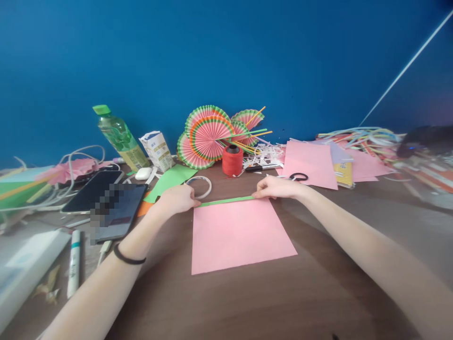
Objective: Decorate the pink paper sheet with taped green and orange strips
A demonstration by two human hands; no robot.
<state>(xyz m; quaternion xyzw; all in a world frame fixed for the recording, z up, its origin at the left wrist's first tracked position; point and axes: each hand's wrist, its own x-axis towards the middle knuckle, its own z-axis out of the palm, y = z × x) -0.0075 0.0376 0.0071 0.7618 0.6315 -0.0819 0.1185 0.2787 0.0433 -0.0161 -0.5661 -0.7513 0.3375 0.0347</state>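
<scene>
A sheet of pink paper (240, 236) lies flat on the brown table (247, 302) before me. Along its far edge runs a narrow green paper strip (228, 201). My left hand (178, 197) has its fingers closed at the strip's left end, and my right hand (274, 187) pinches the right end. Whether the fingers also grip the pink sheet is hidden. Just beyond my left hand is a white roll of tape (209, 189), partly covered by it. Green paper (173, 182) lies behind that hand. Black scissor handles (299, 176) show beyond my right hand.
Pleated paper fans (212, 134) lean against the blue wall, behind a red thread spool (232, 162). At left are a green bottle (122, 139), a carton (156, 150), phones (122, 212) and a marker (74, 259). More pink sheets (309, 160) lie at right.
</scene>
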